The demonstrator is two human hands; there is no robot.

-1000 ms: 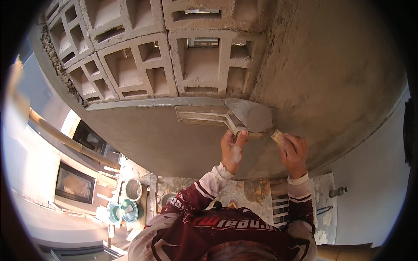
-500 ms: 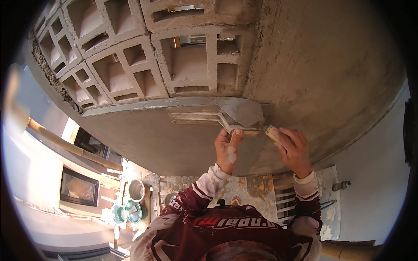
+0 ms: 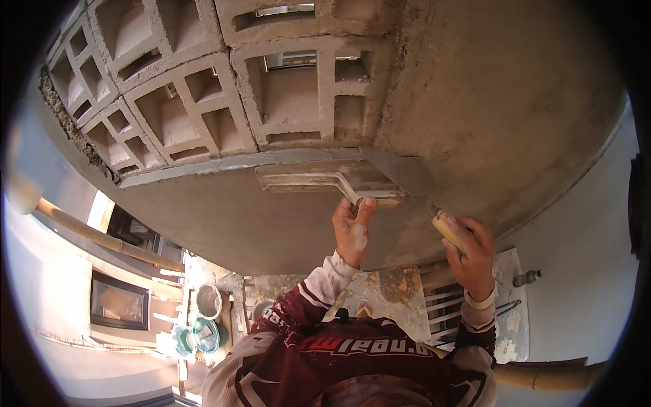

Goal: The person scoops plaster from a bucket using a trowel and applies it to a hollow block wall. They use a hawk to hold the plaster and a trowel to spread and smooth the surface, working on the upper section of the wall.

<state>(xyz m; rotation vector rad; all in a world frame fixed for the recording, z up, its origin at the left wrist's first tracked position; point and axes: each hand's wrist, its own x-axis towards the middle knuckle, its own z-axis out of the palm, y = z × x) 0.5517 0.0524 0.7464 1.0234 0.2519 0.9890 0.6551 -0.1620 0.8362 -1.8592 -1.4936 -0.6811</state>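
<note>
Trowel (image 3: 412,178) in right hand (image 3: 472,259), blade by float (image 3: 315,173) in left hand (image 3: 352,234)

Large red and white lettering (image 3: 373,346) runs upside down across the maroon jersey (image 3: 305,370); small white letters (image 3: 271,317) mark its left sleeve (image 3: 295,306).

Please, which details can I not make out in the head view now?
In the head view:
Underside of the float: turned away.
Rear of the trowel handle: covered by the right grip.
Contents of the left grey bucket: too small.
Right end of the lower-right bamboo pole: lost in dark rim.
</note>
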